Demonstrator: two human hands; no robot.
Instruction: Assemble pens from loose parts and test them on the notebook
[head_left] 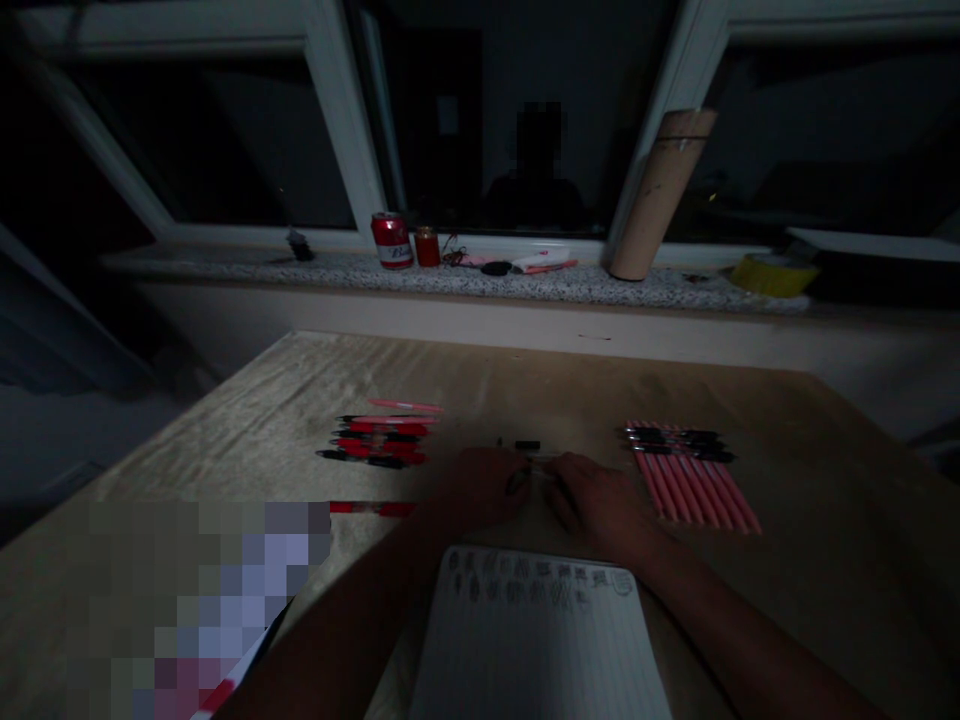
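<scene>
My left hand (487, 487) and my right hand (596, 497) meet above the notebook, fingers closed. Between their fingertips is a thin, partly clear pen part (537, 466); the dim light and the fingers hide much of it. Just beyond the hands lie a short black pen piece (527, 445) and a tiny dark bit (499, 441). A red pen (371, 509) rests by my left wrist. Close below the hands is an open lined notebook (536, 650), with rows of pen scribbles along its top.
Red, black and pink pens (382, 437) lie grouped at left. At right, black pens (679, 441) lie across a row of pink pens (701, 490). Behind the table (525, 380), the windowsill holds a red can (392, 240), a jar (427, 246), a cardboard tube (664, 195) and yellow tape (772, 276).
</scene>
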